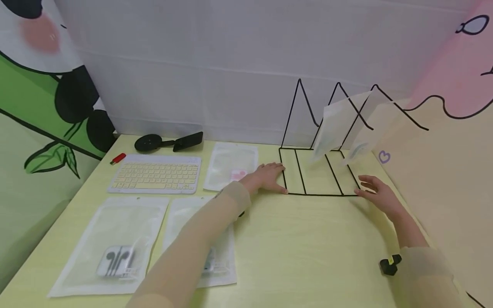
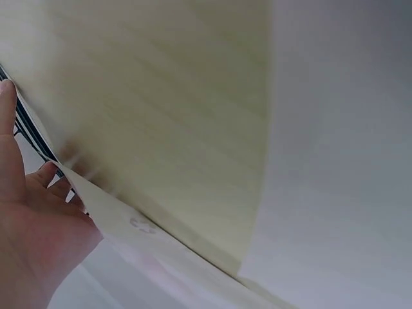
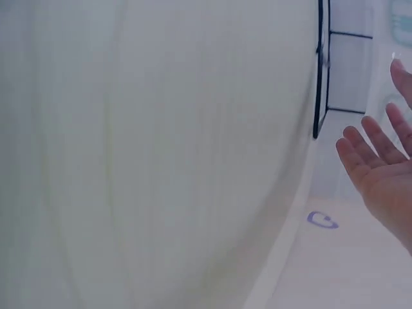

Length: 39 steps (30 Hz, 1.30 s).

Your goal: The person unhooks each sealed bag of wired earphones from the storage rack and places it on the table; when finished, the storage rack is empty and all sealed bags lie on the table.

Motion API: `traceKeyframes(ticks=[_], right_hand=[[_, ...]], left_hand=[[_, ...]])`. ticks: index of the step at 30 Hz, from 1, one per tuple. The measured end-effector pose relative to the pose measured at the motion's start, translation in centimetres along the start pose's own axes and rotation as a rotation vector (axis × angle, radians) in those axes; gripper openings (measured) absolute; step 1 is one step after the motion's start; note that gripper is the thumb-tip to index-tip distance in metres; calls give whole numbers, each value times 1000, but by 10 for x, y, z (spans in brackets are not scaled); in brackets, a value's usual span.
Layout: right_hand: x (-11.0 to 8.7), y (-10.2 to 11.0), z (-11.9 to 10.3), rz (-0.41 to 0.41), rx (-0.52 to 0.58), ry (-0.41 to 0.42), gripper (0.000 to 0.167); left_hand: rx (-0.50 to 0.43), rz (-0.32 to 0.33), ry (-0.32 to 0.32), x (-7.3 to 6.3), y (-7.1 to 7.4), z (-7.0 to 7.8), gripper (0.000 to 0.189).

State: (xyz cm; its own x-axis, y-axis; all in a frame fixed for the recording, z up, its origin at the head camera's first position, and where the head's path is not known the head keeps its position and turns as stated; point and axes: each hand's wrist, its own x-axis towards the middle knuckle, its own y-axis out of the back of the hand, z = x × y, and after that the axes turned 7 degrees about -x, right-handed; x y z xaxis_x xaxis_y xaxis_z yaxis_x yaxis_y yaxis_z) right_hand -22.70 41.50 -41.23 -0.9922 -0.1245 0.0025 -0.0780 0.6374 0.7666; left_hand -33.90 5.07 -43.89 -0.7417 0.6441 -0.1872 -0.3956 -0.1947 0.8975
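The black wire rack (image 1: 319, 177) stands on the yellow desk (image 1: 308, 248) at about one o'clock from the person, with two translucent pouches (image 1: 333, 128) leaning between its peaked dividers. The left hand (image 1: 265, 177) lies flat at the rack's nine o'clock edge, fingers (image 1: 278, 167) straight and touching the base wire, gripping nothing. The right hand (image 1: 379, 194) is at the rack's four o'clock corner, fingers relaxed and spread, holding nothing; whether it touches the wire is hard to tell. To shift or steady the rack well, I judge both hands should press evenly on opposite base corners and move slowly, so the leaning pouches do not tip out.
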Motion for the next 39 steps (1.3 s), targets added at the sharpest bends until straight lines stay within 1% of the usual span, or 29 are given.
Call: traceKeyframes(ticks=[7, 10, 13, 17, 20, 22, 24, 28, 31, 34, 37, 39], right_hand=[[-1, -15, -28, 114, 132, 37, 63], [1, -22, -43, 174, 232, 63, 61], [4, -26, -59, 251, 368, 95, 58], [9, -22, -83, 371, 538, 159, 55], [10, -8, -103, 471, 599, 215, 55], [12, 6, -116, 525, 604, 251, 55], [15, 22, -126, 562, 563, 277, 55], [21, 50, -139, 576, 468, 303, 55], [25, 66, -148, 572, 437, 294, 54], [29, 80, -157, 589, 385, 274, 52], [36, 91, -165, 602, 260, 255, 51], [42, 98, -167, 594, 175, 245, 52]], left_hand=[[12, -10, 9, 0, 1, 3, 95], [19, -13, 10, 0, 0, 3, 95], [31, -13, 16, 1, -2, 2, 96], [33, -11, 22, 3, -3, 1, 95], [27, -12, 21, 3, -4, 0, 95], [26, -11, 19, 3, -3, 1, 96], [24, -12, 18, 2, -1, 1, 96], [22, -11, 16, 1, 1, 2, 96], [16, -7, 15, 0, 2, 3, 95], [9, -7, 19, 0, 2, 4, 94], [10, -10, 25, -1, 2, 4, 94], [11, -9, 26, -1, 2, 4, 95]])
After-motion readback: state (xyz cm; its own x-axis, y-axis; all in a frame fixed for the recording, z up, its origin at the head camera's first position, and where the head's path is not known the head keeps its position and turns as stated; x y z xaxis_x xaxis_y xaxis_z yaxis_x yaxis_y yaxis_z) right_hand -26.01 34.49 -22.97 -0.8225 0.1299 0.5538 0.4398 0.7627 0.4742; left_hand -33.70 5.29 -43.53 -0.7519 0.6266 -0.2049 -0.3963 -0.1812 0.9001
